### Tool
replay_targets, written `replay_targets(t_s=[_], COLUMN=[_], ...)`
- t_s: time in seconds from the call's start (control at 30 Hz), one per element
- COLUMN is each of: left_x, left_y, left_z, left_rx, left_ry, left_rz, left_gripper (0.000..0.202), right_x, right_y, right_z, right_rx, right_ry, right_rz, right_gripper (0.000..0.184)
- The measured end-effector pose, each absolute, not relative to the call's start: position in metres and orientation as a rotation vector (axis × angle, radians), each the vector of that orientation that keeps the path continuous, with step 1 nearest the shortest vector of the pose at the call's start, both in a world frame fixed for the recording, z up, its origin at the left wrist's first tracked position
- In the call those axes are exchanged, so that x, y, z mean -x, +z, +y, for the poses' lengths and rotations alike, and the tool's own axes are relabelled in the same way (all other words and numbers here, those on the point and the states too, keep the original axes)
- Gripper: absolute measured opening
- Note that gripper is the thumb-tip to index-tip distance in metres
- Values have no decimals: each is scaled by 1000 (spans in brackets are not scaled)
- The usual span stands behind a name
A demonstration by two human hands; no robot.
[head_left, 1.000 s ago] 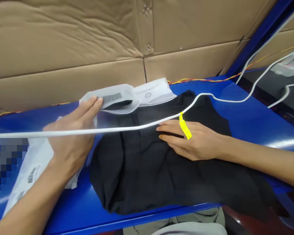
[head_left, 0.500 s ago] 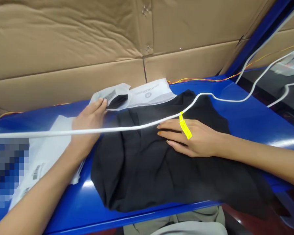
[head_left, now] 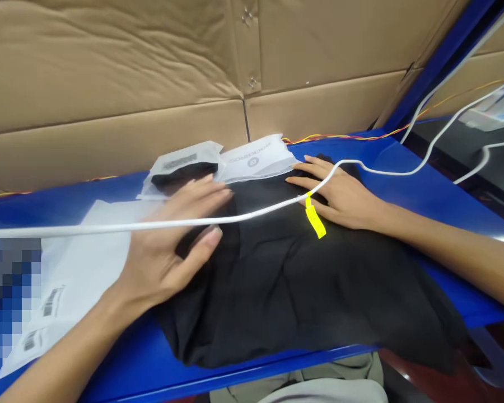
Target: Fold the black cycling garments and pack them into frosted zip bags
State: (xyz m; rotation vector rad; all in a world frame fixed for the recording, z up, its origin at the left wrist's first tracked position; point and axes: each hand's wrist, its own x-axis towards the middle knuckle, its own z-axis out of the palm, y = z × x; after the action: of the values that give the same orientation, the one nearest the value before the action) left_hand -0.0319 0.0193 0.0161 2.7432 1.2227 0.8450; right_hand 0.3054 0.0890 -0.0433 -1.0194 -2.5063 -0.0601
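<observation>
A black cloth garment [head_left: 285, 291] lies spread with wrinkles across the blue table, its near right corner hanging past the front edge. My left hand [head_left: 172, 235], slightly blurred, is over the garment's left side with thumb and fingers apart, holding nothing. Resting on the garment's upper right part is my right hand [head_left: 340, 193], fingers spread. Behind the garment lie a printed white plastic bag [head_left: 256, 159] and a labelled white packet [head_left: 189, 154] with a black piece of cloth [head_left: 180, 176] on it or inside it; I cannot tell which.
A white cable [head_left: 252, 215] with a yellow tag [head_left: 316, 221] crosses the view in front of both hands. Another white bag [head_left: 84, 268] with barcodes lies at the left on the blue table [head_left: 121, 358]. A cardboard wall [head_left: 109, 67] stands behind, with twisted wires [head_left: 340, 137] along its base.
My left hand has let go of the white packet and moved right and nearer, over the garment. My right hand has slid away from me, toward the garment's far edge.
</observation>
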Motion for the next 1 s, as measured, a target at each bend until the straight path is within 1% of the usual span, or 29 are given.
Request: replay_targets(t_s=[0.03,0.1,0.17,0.2,0.3,0.4,0.47,0.57,0.63,0.67,0.7,0.73,0.8,0.83,0.87,0.93,1.0], left_x=[28,22,18,18,18,20,19,16,14,13,12,11,11,11,11,12,13], left_y=[16,15,14,13,13,12,11,13,17,19,21,23,24,25,25,25,25], left_z=[14,8,7,7,9,11,9,4,1,0,0,0,2,3,3,3,2], left_rx=[-2782,-2825,-2822,-2808,-2772,-2776,-2802,-2762,-2661,-2611,-2571,-2544,-2519,-2518,-2520,-2520,-2502], left_ry=[720,386,127,54,20,109,232,440,450,418,379,339,296,283,266,234,218], left_rz=[1006,746,665,662,688,655,614,599,598,585,567,548,522,513,514,522,537], left_gripper=[49,63,75,76,74,72,65,39,28,22,19,23,43,50,51,40,22], right_x=[-307,-308,-307,-307,-306,-306,-306,-304,-304,-303,-303,-303,-302,-301,-300,-296,-291], right_y=[-44,-45,-47,-47,-49,-47,-43,-37,-34,-33,-32,-30,-27,-25,-24,-21,-19], right_z=[91,92,90,89,88,88,88,84,81,80,78,76,71,67,62,50,38], right_rx=[1025,1019,1012,1007,979,931,872,703,540,464,399,351,275,249,227,228,244], right_ry=[-61,-76,-97,-106,-127,-175,-218,-264,-267,-262,-259,-249,-152,-58,73,356,558], right_rz=[-2506,-2513,-2517,-2515,-2505,-2495,-2495,-2512,-2531,-2539,-2549,-2555,-2570,-2584,-2601,-2646,-2671], right_gripper=[53,53,52,51,48,46,43,28,17,15,16,20,26,30,35,47,58])
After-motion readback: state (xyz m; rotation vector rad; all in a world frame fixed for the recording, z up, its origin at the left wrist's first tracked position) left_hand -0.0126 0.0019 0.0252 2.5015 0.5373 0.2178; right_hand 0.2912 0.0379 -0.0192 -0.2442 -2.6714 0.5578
